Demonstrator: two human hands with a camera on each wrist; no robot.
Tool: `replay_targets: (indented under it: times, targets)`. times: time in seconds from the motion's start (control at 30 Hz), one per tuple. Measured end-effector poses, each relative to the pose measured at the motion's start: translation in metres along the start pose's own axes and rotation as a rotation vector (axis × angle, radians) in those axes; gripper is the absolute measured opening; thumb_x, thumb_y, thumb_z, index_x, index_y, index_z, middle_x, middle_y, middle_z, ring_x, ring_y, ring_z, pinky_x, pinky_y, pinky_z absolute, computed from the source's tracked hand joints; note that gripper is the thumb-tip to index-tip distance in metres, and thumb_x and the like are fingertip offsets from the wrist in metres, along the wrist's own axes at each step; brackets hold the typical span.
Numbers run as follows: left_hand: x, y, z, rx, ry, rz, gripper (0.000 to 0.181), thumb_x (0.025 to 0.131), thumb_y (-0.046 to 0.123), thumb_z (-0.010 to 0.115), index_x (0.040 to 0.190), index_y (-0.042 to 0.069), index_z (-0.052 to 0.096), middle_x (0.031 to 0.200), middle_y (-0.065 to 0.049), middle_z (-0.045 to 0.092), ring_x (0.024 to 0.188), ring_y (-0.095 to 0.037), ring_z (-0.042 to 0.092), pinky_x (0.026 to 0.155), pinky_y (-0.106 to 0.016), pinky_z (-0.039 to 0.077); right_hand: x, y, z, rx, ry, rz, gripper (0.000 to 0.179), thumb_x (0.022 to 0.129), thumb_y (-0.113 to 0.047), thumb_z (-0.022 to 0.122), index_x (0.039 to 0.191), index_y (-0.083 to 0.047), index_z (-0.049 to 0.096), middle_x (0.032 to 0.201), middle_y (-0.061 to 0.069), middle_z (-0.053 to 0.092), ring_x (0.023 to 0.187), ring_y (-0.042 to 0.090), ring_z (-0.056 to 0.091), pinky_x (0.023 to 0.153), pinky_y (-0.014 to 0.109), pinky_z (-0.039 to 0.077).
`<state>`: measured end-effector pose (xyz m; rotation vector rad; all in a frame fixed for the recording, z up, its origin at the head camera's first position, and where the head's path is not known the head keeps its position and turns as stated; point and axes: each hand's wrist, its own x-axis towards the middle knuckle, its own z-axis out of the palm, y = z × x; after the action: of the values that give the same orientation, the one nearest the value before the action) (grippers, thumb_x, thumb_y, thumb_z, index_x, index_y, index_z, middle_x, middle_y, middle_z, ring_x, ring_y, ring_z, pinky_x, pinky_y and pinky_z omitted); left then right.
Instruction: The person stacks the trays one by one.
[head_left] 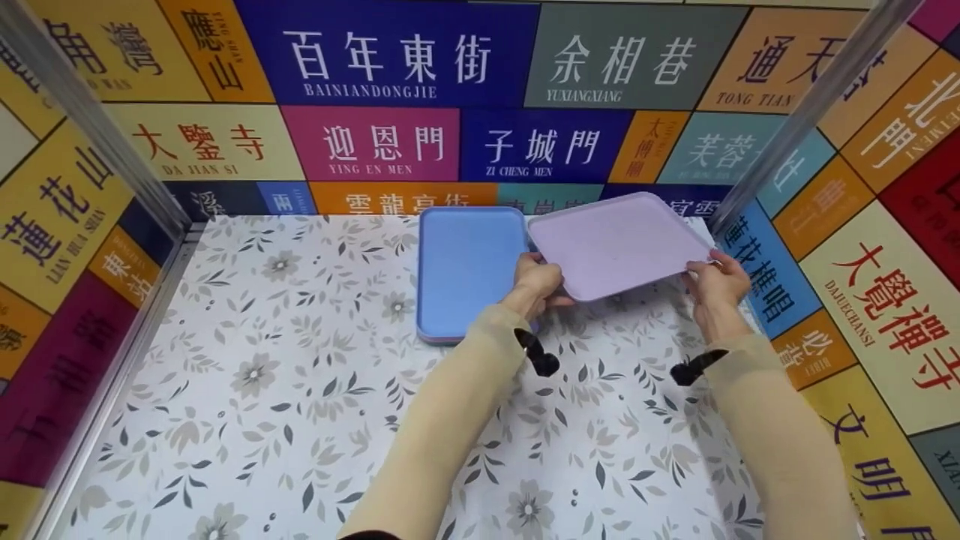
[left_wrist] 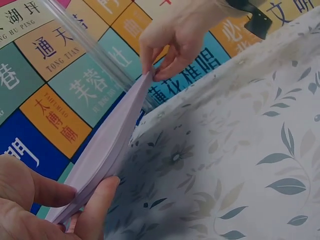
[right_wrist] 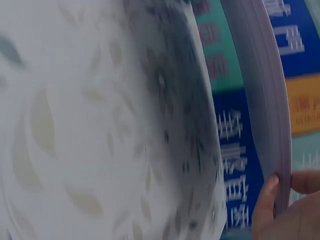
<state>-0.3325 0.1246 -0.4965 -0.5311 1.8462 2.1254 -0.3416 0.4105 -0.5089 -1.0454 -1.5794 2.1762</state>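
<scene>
A light purple rectangular tray (head_left: 622, 244) is held up over the right side of the table, tilted. My left hand (head_left: 536, 281) pinches its near left corner, thumb on one side of the rim and fingers on the other in the left wrist view. At the tray's right corner, my right hand (head_left: 720, 281) grips the rim between thumb and fingers. The right wrist view shows the tray's edge (right_wrist: 270, 100) side-on, with a shadow on the cloth. Just left of it lies a blue tray (head_left: 472, 270), partly covered by my left hand, a thin purplish edge showing beneath.
A white tablecloth (head_left: 300, 390) with grey leaves and flowers covers the table. Panels with printed characters (head_left: 405, 60) stand behind and at both sides. Clear corner posts (head_left: 817, 97) rise at the back right and back left.
</scene>
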Motion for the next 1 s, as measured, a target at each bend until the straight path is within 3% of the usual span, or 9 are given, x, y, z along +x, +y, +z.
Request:
replay_targets:
  times: [0.13,0.3,0.37,0.47,0.6,0.7,0.8,0.93,1.0]
  targets:
    - [0.001,0.001,-0.005,-0.004,0.011,-0.003,0.063,0.099,-0.009,0.053,0.161,0.000,0.043,0.144,-0.024,0.057,0.096,-0.034,0.074,0.083,-0.053,0.073,-0.022,0.026,0.027,-0.023,0.081,-0.154,0.080,0.089,0.014,0.073,0.162,-0.014,0.057,0.123,-0.005,0.053,0.112,0.012,0.061,0.085,0.019,0.063]
    - [0.004,0.003,-0.014,-0.007,0.019,0.007,0.061,0.101,-0.005,0.054,0.161,0.001,0.043,0.139,-0.026,0.061,0.085,-0.029,0.073,0.089,-0.057,0.072,-0.059,0.060,0.052,0.028,0.041,-0.228,0.091,0.090,0.016,0.069,0.172,-0.013,0.040,0.155,0.007,0.052,0.142,0.019,0.057,0.106,0.021,0.061]
    - [0.005,0.003,-0.018,-0.006,0.026,0.011,0.061,0.101,-0.005,0.054,0.160,0.001,0.043,0.136,-0.026,0.063,0.078,-0.027,0.071,0.091,-0.058,0.071,-0.072,0.072,0.061,0.084,-0.005,-0.223,0.094,0.091,0.019,0.066,0.174,-0.013,0.036,0.154,0.008,0.050,0.136,0.022,0.060,0.098,0.024,0.066]
    - [0.006,0.003,-0.023,-0.003,0.039,0.011,0.062,0.100,-0.006,0.054,0.161,0.001,0.043,0.134,-0.027,0.063,0.073,-0.026,0.070,0.091,-0.059,0.071,-0.086,0.084,0.071,0.117,-0.055,-0.216,0.096,0.091,0.020,0.066,0.175,-0.013,0.034,0.135,0.000,0.047,0.115,0.017,0.061,0.081,0.021,0.067]
    - [0.005,0.002,-0.027,-0.026,0.042,0.016,0.062,0.100,-0.008,0.052,0.160,0.000,0.043,0.136,-0.027,0.062,0.079,-0.031,0.074,0.090,-0.059,0.071,-0.096,0.093,0.079,0.106,-0.096,-0.206,0.100,0.090,0.021,0.067,0.176,-0.015,0.030,0.121,-0.006,0.041,0.098,0.012,0.059,0.072,0.020,0.064]
    - [0.005,-0.001,-0.030,-0.056,0.029,0.017,0.063,0.097,-0.010,0.051,0.159,-0.001,0.043,0.135,-0.027,0.062,0.088,-0.036,0.077,0.091,-0.061,0.070,-0.099,0.094,0.080,0.083,-0.095,-0.197,0.103,0.089,0.022,0.066,0.177,-0.017,0.029,0.120,-0.007,0.041,0.086,0.011,0.060,0.065,0.020,0.061]
    - [0.006,-0.002,-0.035,-0.062,0.005,0.014,0.067,0.095,-0.011,0.054,0.160,0.000,0.044,0.122,-0.022,0.067,0.089,-0.034,0.077,0.089,-0.056,0.072,-0.102,0.092,0.080,0.069,-0.090,-0.190,0.102,0.089,0.022,0.066,0.176,-0.018,0.030,0.122,-0.006,0.041,0.074,0.010,0.060,0.060,0.019,0.058]
    - [0.014,0.000,-0.049,-0.081,-0.052,0.003,0.072,0.094,-0.011,0.063,0.162,0.001,0.044,0.103,-0.015,0.069,0.089,-0.028,0.077,0.085,-0.046,0.074,-0.105,0.086,0.080,0.070,-0.105,-0.188,0.102,0.090,0.021,0.068,0.176,-0.019,0.031,0.130,-0.005,0.042,0.072,0.010,0.061,0.061,0.018,0.059]
    - [0.020,0.002,-0.059,-0.102,-0.070,-0.001,0.073,0.094,-0.011,0.065,0.163,0.000,0.044,0.104,-0.014,0.069,0.091,-0.027,0.076,0.084,-0.042,0.074,-0.107,0.084,0.080,0.068,-0.124,-0.180,0.102,0.090,0.021,0.068,0.176,-0.019,0.031,0.134,-0.003,0.041,0.072,0.010,0.061,0.061,0.018,0.060]
